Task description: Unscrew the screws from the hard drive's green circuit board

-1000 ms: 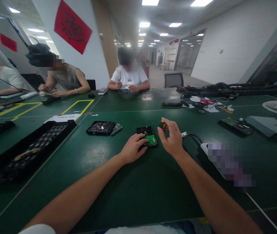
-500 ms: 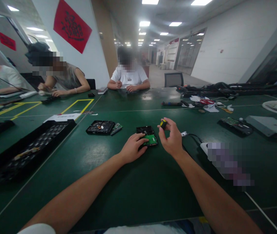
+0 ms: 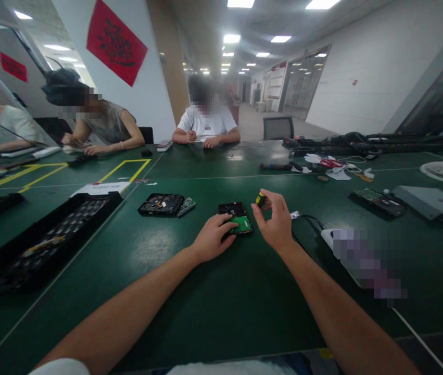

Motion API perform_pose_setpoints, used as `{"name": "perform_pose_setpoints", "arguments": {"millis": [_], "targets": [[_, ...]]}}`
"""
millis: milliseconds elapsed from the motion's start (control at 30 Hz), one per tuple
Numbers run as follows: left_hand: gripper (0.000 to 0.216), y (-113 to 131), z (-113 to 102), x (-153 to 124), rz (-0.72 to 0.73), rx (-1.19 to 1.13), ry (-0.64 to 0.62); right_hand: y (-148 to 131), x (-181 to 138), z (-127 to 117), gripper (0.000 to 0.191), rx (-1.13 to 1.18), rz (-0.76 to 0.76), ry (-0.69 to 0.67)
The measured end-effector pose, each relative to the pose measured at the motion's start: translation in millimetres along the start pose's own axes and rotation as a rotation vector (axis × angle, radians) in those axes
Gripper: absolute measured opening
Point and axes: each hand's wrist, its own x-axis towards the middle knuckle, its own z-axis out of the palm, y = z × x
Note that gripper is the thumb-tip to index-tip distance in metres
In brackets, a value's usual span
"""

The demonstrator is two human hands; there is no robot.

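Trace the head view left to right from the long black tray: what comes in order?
Long black tray, open black rectangular casing, small green circuit board, black-and-green rectangular drive, right hand, black drive with exposed green board, grey rectangular box.

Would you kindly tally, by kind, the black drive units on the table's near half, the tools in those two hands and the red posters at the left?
Black drive units: 3 (green-board drive under the left hand; open drive left of it; far-right drive)
Tools: 1 (yellow-and-black tool in the right hand)
Red posters: 2 (large poster; small poster)
Total: 6
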Motion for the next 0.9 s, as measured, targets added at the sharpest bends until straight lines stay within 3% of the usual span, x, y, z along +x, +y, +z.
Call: {"name": "perform_pose_setpoints", "arguments": {"millis": [633, 900], "targets": [[0.037, 1.4, -0.8, 0.8, -0.005, -0.010, 0.006, 1.4, -3.2, 2.8, 0.045, 0.074, 0.036, -0.022], [0.039, 0.0, -0.7, -0.7, -0.005, -0.003, -0.003, 2.2, -1.7, 2.7, 0.043, -0.054, -0.009, 0.007]]}}
